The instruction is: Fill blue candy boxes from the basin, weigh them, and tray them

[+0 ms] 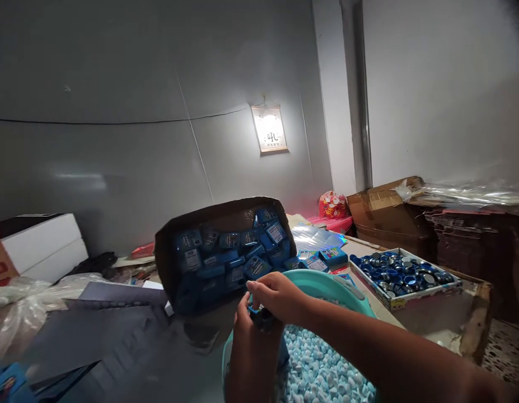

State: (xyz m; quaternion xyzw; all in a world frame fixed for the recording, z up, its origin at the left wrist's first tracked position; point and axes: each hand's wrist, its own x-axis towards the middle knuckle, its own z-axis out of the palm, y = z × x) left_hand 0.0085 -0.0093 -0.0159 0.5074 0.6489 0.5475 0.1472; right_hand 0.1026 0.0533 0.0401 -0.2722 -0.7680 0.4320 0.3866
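Note:
My left hand (249, 341) and my right hand (276, 296) meet above a teal basin (326, 282). Both are closed on one small dark blue item (262, 319), and most of it is hidden by the fingers. The basin holds many small pale blue and white pieces (322, 369). Just behind the hands a tilted cardboard box (221, 215) is packed with several small blue packets (234, 252).
A shallow tray (404, 274) of round blue and silver caps sits at the right on a worn board. Cardboard cartons (385, 210) stand behind it. Dark sheets (95, 336) and clear plastic bags (24, 302) lie at the left, near a white box (41, 246).

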